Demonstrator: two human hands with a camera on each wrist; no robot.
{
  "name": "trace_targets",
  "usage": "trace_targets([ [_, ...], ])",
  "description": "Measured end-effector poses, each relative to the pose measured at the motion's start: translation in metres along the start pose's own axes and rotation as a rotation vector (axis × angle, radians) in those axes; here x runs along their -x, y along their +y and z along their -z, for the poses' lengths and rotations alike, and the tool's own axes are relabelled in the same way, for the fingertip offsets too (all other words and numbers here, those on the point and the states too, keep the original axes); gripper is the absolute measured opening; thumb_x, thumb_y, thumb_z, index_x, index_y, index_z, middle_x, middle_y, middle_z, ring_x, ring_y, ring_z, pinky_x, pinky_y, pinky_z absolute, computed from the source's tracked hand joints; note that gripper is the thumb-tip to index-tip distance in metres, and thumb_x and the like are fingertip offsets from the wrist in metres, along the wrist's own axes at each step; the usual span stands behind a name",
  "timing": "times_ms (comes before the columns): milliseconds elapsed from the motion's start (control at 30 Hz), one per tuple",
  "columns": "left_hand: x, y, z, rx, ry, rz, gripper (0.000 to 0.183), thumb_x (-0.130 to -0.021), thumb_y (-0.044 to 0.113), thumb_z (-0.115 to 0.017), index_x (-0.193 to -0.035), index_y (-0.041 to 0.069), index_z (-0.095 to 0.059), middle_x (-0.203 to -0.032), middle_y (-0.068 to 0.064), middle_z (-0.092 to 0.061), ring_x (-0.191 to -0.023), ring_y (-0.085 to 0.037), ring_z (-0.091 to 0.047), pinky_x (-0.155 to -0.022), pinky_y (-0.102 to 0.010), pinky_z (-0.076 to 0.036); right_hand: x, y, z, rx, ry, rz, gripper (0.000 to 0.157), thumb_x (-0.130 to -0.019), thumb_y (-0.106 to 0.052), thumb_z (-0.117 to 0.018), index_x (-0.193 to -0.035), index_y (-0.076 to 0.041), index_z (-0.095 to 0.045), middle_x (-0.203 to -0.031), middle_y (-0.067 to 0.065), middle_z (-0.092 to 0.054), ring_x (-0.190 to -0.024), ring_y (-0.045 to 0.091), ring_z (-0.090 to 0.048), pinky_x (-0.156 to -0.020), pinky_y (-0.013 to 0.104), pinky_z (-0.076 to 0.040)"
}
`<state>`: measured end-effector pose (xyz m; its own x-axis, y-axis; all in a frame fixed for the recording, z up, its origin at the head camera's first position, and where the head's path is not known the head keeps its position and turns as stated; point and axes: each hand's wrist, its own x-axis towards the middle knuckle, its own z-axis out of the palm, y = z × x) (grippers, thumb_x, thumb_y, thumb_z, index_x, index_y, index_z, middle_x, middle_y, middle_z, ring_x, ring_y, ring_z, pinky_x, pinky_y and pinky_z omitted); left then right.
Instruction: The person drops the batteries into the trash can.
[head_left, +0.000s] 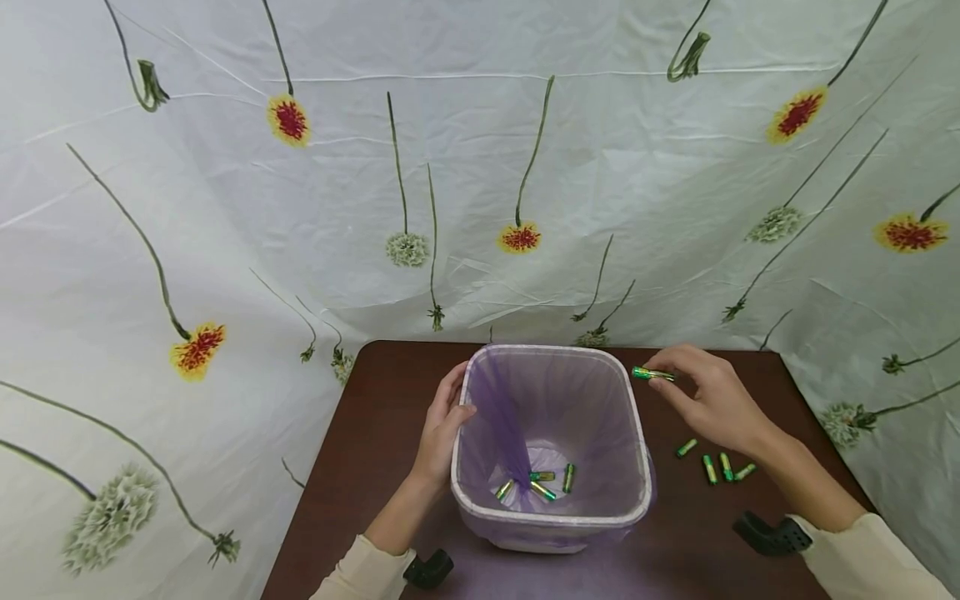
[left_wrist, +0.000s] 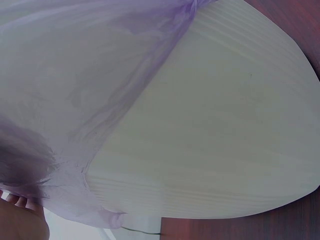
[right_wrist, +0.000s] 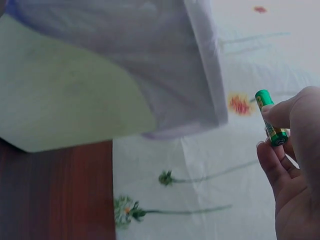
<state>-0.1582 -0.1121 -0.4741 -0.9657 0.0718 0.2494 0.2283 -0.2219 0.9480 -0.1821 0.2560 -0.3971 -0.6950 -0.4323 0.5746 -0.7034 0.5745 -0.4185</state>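
A white bin (head_left: 555, 519) lined with a thin purple bag (head_left: 501, 408) stands upright on the table. My left hand (head_left: 437, 433) grips its left rim, thumb over the edge and fingers against the outer wall. Between the thumb and fingers of my right hand (head_left: 712, 404) is a green and gold battery (head_left: 642, 372), held just right of the bin's far right corner at about rim height. The right wrist view shows that battery (right_wrist: 263, 97) pinched near its middle, both ends free. Several similar batteries (head_left: 543, 491) lie on the bin's floor.
Several more batteries (head_left: 709, 469) lie loose on the dark brown table (head_left: 360, 417), right of the bin and below my right forearm. A white cloth (head_left: 465, 167) printed with flowers hangs behind the table and along its sides.
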Motion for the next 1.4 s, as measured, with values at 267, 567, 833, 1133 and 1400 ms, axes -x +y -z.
trace_targets([
  [267, 0.0, 0.0, 0.0, -0.003, -0.004, 0.001, 0.063, -0.094, -0.003, -0.043, -0.156, -0.001, -0.034, -0.161, -0.016, -0.034, -0.146, -0.029, -0.033, -0.108, -0.026, -0.038, -0.027, -0.014, -0.012, -0.081, -0.088, 0.05, 0.03, -0.087, 0.008, -0.076, -0.107, -0.015, -0.074, -0.106, -0.007, -0.069, -0.096, 0.013, -0.064, -0.08, 0.031, -0.052],
  [567, 0.001, 0.0, 0.002, 0.007, -0.005, 0.005, 0.063, -0.094, -0.002, -0.044, -0.157, 0.0, -0.033, -0.162, -0.015, -0.034, -0.146, -0.029, -0.033, -0.109, -0.027, -0.038, -0.047, -0.022, -0.037, -0.132, -0.165, 0.135, 0.025, -0.091, 0.005, -0.073, -0.106, -0.014, -0.075, -0.104, -0.006, -0.069, -0.082, 0.009, -0.058, -0.063, 0.031, -0.05],
  [833, -0.001, 0.0, 0.0, 0.007, 0.0, -0.006, 0.063, -0.094, -0.002, -0.044, -0.156, -0.002, -0.034, -0.161, -0.017, -0.034, -0.148, -0.028, -0.032, -0.11, -0.026, -0.036, -0.053, -0.029, -0.041, -0.071, -0.148, 0.093, 0.03, -0.094, -0.008, -0.075, -0.123, -0.005, -0.071, -0.122, 0.006, -0.065, -0.106, 0.024, -0.063, -0.085, 0.046, -0.052],
  [1133, -0.001, -0.001, 0.0, -0.001, 0.006, -0.005, 0.063, -0.093, -0.002, -0.044, -0.156, -0.002, -0.034, -0.161, -0.017, -0.034, -0.147, -0.029, -0.033, -0.109, -0.026, -0.037, -0.037, -0.018, -0.031, -0.062, -0.105, 0.034, 0.028, -0.094, -0.002, -0.073, -0.121, -0.006, -0.072, -0.121, 0.003, -0.066, -0.098, 0.024, -0.064, -0.076, 0.044, -0.051],
  [1400, -0.001, -0.002, 0.0, 0.003, 0.011, 0.002, 0.064, -0.093, -0.002, -0.045, -0.156, -0.002, -0.035, -0.16, -0.017, -0.036, -0.146, -0.028, -0.034, -0.109, -0.026, -0.036, -0.022, -0.008, -0.023, -0.038, -0.105, -0.012, 0.026, -0.092, -0.002, -0.075, -0.117, -0.007, -0.073, -0.114, 0.002, -0.067, -0.099, 0.023, -0.063, -0.078, 0.041, -0.052],
])
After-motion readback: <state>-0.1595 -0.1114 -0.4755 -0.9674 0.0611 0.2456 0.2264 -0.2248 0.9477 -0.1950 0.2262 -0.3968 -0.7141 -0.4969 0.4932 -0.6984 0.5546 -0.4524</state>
